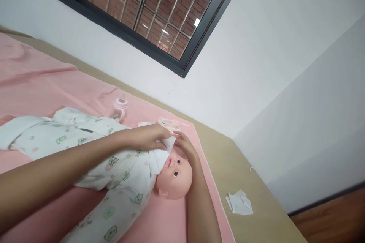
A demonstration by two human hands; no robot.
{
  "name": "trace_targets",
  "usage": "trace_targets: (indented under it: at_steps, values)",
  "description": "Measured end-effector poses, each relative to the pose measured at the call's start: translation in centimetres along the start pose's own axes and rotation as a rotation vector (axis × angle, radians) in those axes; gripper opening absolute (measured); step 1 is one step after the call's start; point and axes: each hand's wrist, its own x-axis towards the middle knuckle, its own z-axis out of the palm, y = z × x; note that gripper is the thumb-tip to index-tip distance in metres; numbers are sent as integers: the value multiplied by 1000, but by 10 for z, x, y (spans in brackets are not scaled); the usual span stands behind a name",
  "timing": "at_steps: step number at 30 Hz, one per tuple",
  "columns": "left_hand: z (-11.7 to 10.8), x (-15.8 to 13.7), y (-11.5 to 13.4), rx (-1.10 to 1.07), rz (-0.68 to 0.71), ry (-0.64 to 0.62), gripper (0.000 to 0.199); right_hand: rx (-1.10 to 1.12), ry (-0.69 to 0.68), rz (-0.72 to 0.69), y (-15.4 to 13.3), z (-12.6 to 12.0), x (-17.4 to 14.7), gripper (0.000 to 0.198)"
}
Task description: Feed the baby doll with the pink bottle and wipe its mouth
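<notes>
The doll (131, 171) lies below the 2 hands, long axis running rightward from legs to head — the left hand (152, 136) pinches a white cloth (161, 159) by its chin; the right hand (184, 145), reaching round the head, curls near — grip unclear.

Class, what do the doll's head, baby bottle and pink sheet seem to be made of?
Doll's head: probably vinyl or other plastic, smooth, low sheen. Baby bottle: plastic or glass, see-through body, pinkish plastic-looking collar. Pink sheet: fabric, matt, softly wrinkled.
</notes>
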Motion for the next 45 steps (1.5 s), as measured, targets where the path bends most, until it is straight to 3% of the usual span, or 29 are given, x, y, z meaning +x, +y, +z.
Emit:
trace_targets:
  at_steps: [4,10,28,45]
  values:
    - [2,2,2,4,46,-48,18,68,29,65,24,-6,8,50]
    - [4,3,6,-18,55,-76,20,91,26,60,34,-13,14,45]
    - [2,1,-5,-144,32,-133,16,170,69,45,35,-15,11,35]
    - [1,-1,4,-180,43,-191,27,186,3,-3,35,-18,8,45]
